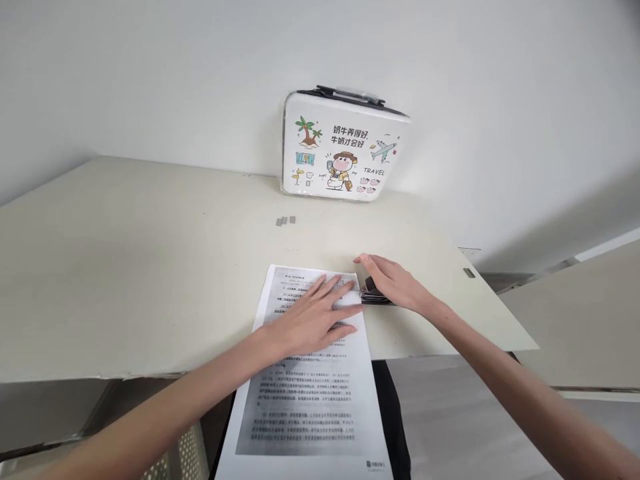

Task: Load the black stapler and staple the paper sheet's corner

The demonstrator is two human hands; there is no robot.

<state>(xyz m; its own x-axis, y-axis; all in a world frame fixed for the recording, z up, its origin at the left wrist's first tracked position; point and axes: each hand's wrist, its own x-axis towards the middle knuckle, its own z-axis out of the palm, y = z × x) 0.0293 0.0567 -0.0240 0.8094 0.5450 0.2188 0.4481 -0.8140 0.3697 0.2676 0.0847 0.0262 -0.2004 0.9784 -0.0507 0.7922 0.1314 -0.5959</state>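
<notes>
Printed sheets of paper (305, 400) lie over the table's front edge, their lower part reaching past it. My left hand (315, 317) rests flat on the upper part of the sheets, fingers spread. At the sheets' right edge, near the top corner, sits a black stapler (373, 291). My right hand (393, 280) is on top of the stapler, fingers wrapped over it and hiding much of it. The stapler's front end meets the paper's edge.
A white case (345, 150) with cartoon prints and a black handle leans against the wall at the back of the table (150, 267). Small grey staple strips (285, 221) lie before it. Another small grey piece (469, 273) is near the right edge.
</notes>
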